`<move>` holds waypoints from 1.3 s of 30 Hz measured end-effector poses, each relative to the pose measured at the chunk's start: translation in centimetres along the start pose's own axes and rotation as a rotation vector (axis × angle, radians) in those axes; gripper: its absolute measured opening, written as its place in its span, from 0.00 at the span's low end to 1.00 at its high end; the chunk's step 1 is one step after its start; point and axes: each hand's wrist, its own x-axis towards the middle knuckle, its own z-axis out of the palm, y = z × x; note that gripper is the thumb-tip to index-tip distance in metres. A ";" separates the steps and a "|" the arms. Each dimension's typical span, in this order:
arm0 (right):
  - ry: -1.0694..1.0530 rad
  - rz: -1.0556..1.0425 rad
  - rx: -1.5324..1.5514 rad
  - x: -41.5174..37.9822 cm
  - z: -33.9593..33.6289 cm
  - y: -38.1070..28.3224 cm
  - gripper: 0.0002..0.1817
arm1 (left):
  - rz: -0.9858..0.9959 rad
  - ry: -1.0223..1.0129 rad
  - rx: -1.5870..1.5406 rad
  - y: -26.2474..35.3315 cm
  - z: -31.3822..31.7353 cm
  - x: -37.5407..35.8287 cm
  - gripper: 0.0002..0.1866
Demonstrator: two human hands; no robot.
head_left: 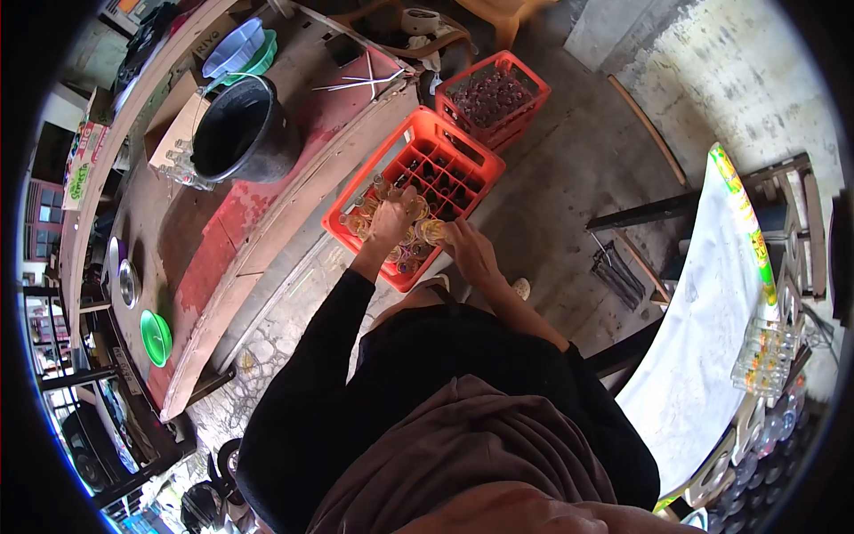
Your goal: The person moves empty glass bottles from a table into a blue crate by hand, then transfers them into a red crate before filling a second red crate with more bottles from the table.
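A red plastic crate (340,218) with a divided grid stands below me. Its near part holds several glass bottles (407,264), while dark compartments (434,175) show in its far part. My left hand (391,221) reaches in over the bottles, its fingers closed around a bottle whose shape is mostly hidden. At the crate's right side, my right hand (471,256) has its fingers closed on a clear glass bottle (432,231) with a yellowish tint. The bottle's lower part is out of sight.
A second red crate (516,135) with bottles stands behind the first. On the wooden table (294,209) at left are a black bucket (277,142), clear glasses (182,165) and a green bowl (156,338). At right, a white sheet (685,356) covers another surface, with glassware (763,356) beside it.
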 end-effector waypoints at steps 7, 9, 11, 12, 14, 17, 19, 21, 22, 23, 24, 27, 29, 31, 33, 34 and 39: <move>-0.050 -0.086 -0.131 2.2 1.2 -0.2 0.15 | 0.041 -0.064 -0.014 -1.3 1.5 0.7 0.12; -0.071 -0.069 -0.162 2.8 1.6 -0.3 0.15 | 0.066 -0.111 -0.006 -2.1 2.3 1.0 0.11; -0.088 -0.048 -0.193 3.1 2.5 0.0 0.16 | 0.031 -0.133 0.003 -2.0 2.5 1.0 0.11; -0.109 -0.021 -0.196 3.1 3.1 0.2 0.16 | -0.010 -0.153 0.012 -1.9 2.6 0.9 0.12; -0.122 0.012 -0.201 2.9 4.2 0.9 0.16 | 0.044 -0.168 -0.017 -3.0 3.4 0.4 0.12; -0.124 -0.052 -0.310 1.9 6.4 2.7 0.15 | 0.041 -0.175 -0.093 -4.9 5.9 -1.0 0.14; -0.209 -0.035 -0.360 1.1 7.4 3.9 0.19 | -0.068 -0.206 -0.120 -5.7 6.8 -1.1 0.19; -0.217 -0.001 -0.339 0.7 7.7 4.4 0.19 | -0.046 -0.197 -0.099 -5.8 7.0 -1.1 0.18; -0.234 0.021 -0.318 0.5 7.6 4.5 0.19 | -0.034 -0.178 -0.081 -5.8 7.3 -1.0 0.17; -0.229 0.031 -0.319 0.5 7.6 4.6 0.19 | -0.026 -0.186 -0.082 -5.8 7.5 -1.0 0.17; -0.283 0.070 -0.295 0.5 7.6 4.6 0.21 | -0.030 -0.188 -0.127 -6.0 7.6 -0.9 0.16; -0.342 0.124 -0.254 0.6 6.9 4.3 0.23 | -0.007 -0.197 -0.164 -6.4 8.0 -0.5 0.14; -0.347 0.143 -0.237 0.3 6.7 4.3 0.24 | 0.021 -0.207 -0.157 -6.6 8.3 -0.4 0.13; -0.320 0.130 -0.195 0.2 6.6 4.3 0.25 | 0.026 -0.203 -0.118 -6.7 8.5 -0.4 0.14; -0.342 0.153 -0.194 0.1 7.2 4.8 0.25 | 0.013 -0.222 -0.112 -8.2 9.5 -0.4 0.15; -0.374 0.159 -0.191 0.2 7.0 4.8 0.25 | -0.016 -0.229 -0.103 -8.0 9.5 -0.2 0.16; -0.373 0.135 -0.191 -0.3 6.3 5.0 0.24 | -0.096 -0.273 -0.027 -7.8 9.1 -0.6 0.17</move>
